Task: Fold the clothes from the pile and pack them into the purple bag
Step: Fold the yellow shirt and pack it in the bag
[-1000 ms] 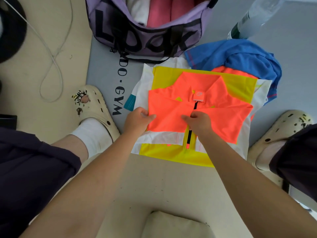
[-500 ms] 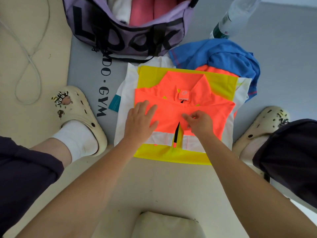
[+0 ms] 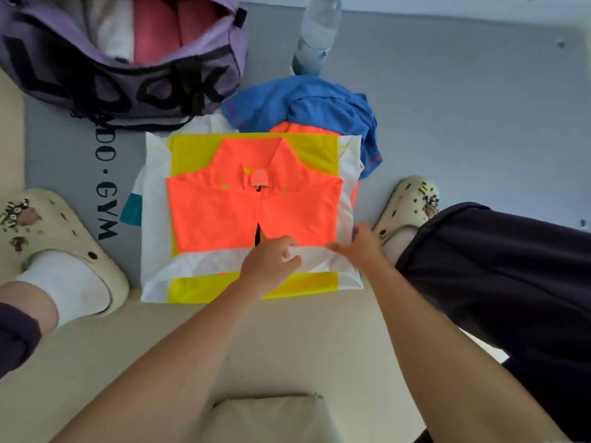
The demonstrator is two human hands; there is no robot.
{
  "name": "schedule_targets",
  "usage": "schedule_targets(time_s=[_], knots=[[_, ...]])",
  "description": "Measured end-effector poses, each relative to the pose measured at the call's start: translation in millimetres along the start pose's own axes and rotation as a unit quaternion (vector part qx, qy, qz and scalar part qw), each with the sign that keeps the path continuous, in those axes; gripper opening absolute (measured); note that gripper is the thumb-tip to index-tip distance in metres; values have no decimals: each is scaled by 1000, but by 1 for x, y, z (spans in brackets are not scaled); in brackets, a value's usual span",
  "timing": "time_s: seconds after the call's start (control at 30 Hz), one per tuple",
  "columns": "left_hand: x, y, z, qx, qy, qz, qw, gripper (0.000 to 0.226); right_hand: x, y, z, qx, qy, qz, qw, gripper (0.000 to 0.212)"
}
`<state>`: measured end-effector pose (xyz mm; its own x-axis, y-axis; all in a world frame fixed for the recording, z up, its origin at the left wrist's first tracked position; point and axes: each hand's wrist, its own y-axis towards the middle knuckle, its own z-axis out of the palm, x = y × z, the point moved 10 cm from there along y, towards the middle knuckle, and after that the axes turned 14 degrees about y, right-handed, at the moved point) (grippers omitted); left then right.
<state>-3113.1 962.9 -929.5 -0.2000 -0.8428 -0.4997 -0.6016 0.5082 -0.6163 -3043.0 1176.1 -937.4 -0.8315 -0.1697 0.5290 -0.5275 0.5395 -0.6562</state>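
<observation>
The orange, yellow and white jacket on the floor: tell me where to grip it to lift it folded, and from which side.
Grip the jacket at its two side folded edges, hands sliding under from left and right. It lies flat as a neat rectangle, and its near hem is loose layers that would probably spill open. Lifted by both sides, it should stay folded on the way to the purple bag.
</observation>
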Motion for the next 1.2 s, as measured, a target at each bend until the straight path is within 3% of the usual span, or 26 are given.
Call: schedule_targets(time_s=[0.17, 0.27, 0.33, 0.4, 0.5, 0.7, 0.77, 0.83, 0.9, 1.03, 1.2], knots=[[6, -1, 17, 5, -43, -50, 998, 44, -31, -2, 12, 57, -72, 45, 995, 30], [-4, 0, 10, -26, -73, -59, 995, 10, -39, -10, 10, 96, 96, 92, 987, 29], [-24, 3, 7, -46, -135, -47, 989, 22, -32, -20, 15, 147, 252, 116, 949, 15], [-44, 6, 12, -34, -247, -44, 967, 18, -18, -29, 19, 204, 318, 112, 919, 7], [-58, 10, 24, -8, -341, -68, 937, 14, -2, -36, 24, 262, 294, 94, 914, 18], [-40, 22, 26, 8, -341, -104, 934, 13, -2, -48, 45, 359, 224, 139, 895, 12], [-36, 25, 24, 9, -332, -100, 938, 14, -4, -33, 30, 279, 216, 144, 925, 14], [-31, 27, 24, 8, -327, -100, 940, 17, 7, -7, -3, 123, 225, 96, 962, 25], [-28, 27, 24, 16, -333, -96, 938, 17, 31, 10, -22, 40, 226, 36, 973, 37], [-27, 21, 18, 38, -356, -73, 931, 18, 76, 28, -20, 7, 196, -15, 980, 56], [-13, 14, 3, 64, -371, -98, 921, 13, 107, 28, -14, 11, 198, -27, 980, 34]])
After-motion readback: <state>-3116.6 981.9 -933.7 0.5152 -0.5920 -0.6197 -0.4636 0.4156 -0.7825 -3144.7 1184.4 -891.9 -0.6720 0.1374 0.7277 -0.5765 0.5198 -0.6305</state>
